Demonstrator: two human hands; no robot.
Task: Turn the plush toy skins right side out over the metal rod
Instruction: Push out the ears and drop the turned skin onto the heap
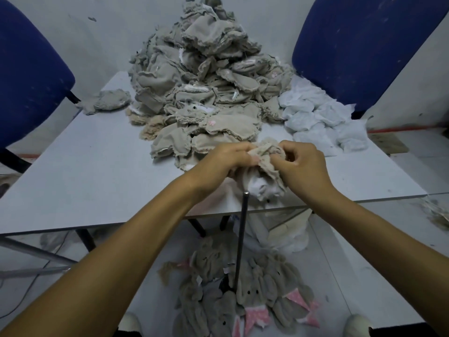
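One metal rod (241, 235) stands upright below one beige plush skin (266, 156), pinched by curled fingers of the left hand (224, 160) and right hand (303, 164).

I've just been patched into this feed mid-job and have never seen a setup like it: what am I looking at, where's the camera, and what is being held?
No machine here: a person works bare-handed, filmed by one wide-angle camera on their head, looking down. The left hand and right hand both pinch a crumpled beige plush toy skin just above the tip of a thin upright metal rod. On the pale grey table lies a tall heap of inside-out beige skins beside white fabric pieces. Finished furry grey toys with pink ears lie on the floor.
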